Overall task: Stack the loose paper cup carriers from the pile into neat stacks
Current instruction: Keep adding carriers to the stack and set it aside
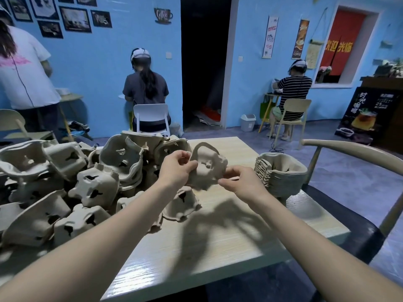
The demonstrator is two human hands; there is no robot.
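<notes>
Right now my left hand [177,168] and right hand [241,182] each pinch an edge of one carrier [207,168], held mid-frame above the worktop [218,236] between pile [72,184] and stack [281,173]; seated askew, I'd judge it could tilt that stack.

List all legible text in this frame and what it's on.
"Coffee": cup-shaped wall sign.
"COFFEE": white hanging banner, written vertically.
"COFFEE": brown poster, at its foot.
"欢迎光临": red door curtain.
"时光咖啡" and "25": black floor sign; its small print is unreadable.
Framed wall pictures: lettering too blurred.
Paper cup carriers, stack: no text.
</notes>
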